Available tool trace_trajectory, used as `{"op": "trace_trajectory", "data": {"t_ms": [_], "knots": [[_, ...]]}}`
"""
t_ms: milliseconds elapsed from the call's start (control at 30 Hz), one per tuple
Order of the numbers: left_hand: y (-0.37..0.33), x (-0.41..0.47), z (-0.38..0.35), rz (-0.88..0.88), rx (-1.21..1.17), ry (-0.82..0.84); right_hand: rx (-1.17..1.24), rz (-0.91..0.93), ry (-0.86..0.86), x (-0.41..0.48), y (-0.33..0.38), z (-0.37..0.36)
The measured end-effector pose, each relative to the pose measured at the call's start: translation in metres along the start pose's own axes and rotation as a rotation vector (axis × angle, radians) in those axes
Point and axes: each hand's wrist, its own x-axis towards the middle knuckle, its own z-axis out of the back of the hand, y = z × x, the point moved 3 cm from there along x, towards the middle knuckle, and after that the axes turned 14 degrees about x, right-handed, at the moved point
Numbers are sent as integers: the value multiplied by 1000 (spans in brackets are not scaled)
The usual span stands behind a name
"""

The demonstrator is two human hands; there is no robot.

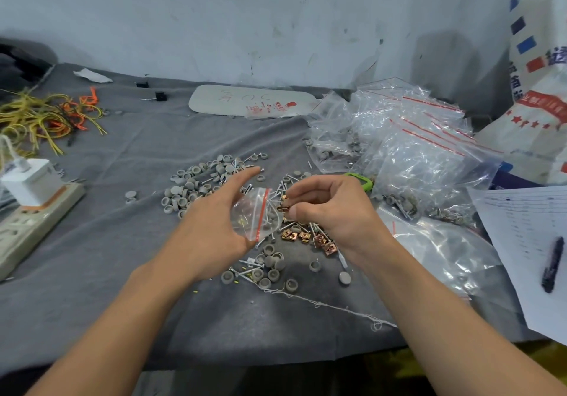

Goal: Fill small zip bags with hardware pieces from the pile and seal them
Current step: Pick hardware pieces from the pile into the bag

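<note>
My left hand holds a small clear zip bag with a red seal strip, its mouth turned to the right; a few screws lie inside. My right hand pinches a copper-coloured clip right at the bag's mouth. On the grey cloth beneath lies the pile: grey round caps to the left and below, screws, and copper clips under my right hand.
Heaps of clear zip bags, some filled, sit at the right. A paper sheet with a pen lies far right. A power strip with a white charger is at left, coloured wires behind it. A loose string trails near the front.
</note>
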Motion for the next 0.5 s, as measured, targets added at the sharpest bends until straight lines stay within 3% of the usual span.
{"op": "trace_trajectory", "data": {"t_ms": [333,433,500], "knots": [[-3,1,4,-8,-99,10,-55,65,223,4,3,-45],[3,2,8,39,-173,-29,-102,109,57,7,5,-34],[9,4,11,66,-189,-61,-296,127,-140,11,9,-14]]}}
